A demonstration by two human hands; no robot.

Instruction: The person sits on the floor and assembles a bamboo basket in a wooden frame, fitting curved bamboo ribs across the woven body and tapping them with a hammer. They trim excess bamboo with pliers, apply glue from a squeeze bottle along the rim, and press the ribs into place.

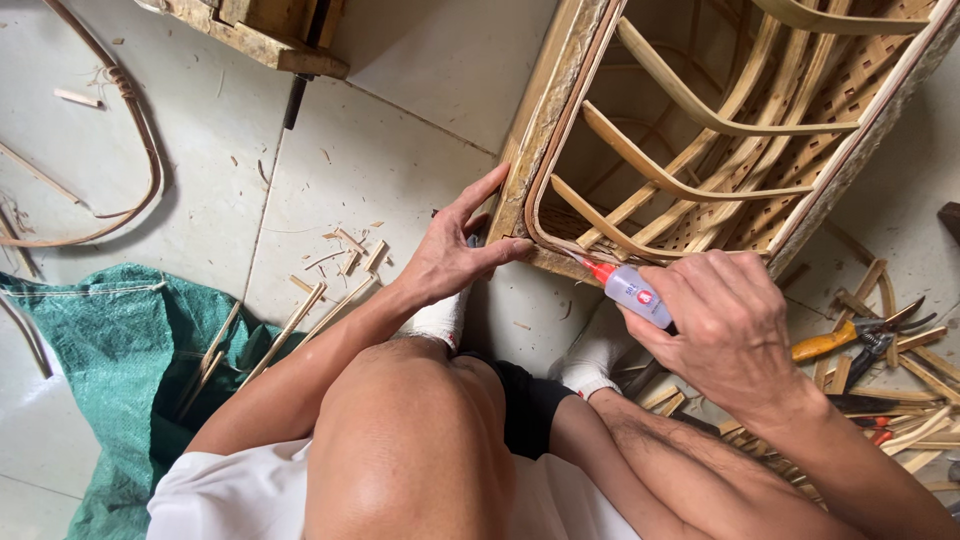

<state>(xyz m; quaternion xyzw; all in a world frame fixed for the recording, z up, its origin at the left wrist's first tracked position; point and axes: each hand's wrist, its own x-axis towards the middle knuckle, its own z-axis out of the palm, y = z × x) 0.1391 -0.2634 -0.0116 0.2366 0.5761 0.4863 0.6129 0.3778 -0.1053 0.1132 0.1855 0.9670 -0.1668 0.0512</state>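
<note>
Knees and a white shirt fill the bottom of the view, with two feet in white socks on the tiled floor beyond them. Just past the socks, the right hand is closed around one small clear glue bottle. The bottle's long axis slants up and to the left, and its red nozzle touches the lower corner of one large woven bamboo frame. The left hand lies open and flat, fingers spread, pressing on that same corner from the left side; its thumb rests close beside the nozzle. So the glue point sits between the two hands, a little nearer the left thumb, with the frame stretching away up and to the right of both.

To the right, near the right wrist, lies one pair of orange-handled pliers among a loose heap of bamboo strips. To the left, one green woven sack lies on the floor with a few long sticks across it. Farther left, one bent cane hoop rests on the tiles. At the top, one wooden block is partly in view.
</note>
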